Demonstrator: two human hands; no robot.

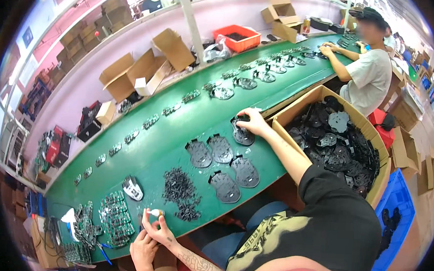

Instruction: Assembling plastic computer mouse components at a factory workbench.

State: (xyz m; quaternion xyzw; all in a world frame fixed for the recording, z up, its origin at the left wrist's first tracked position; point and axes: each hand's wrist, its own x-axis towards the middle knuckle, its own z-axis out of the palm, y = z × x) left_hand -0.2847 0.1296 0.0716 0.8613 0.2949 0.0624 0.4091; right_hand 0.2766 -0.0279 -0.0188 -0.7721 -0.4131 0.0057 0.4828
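My right hand (252,121) reaches across the green table, its fingers closed on the edge of a black plastic mouse base (243,134). Several similar flat mouse bases (245,172) lie just nearer to me, beside it. In my left hand (160,230), near the table's front edge, a small white bottle (155,212) with an orange-yellow part is held between thumb and fingers. A heap of small black parts (180,185) lies right of that hand. Another person's hand (143,250) is close below my left hand; what it holds is hidden.
Circuit boards (116,216) are piled at the left, near a white-and-black mouse shell (133,188). A row of board assemblies (150,121) runs along the green table (188,119). A carton of black shells (381,176) stands at my right. A co-worker (370,70) sits farther along.
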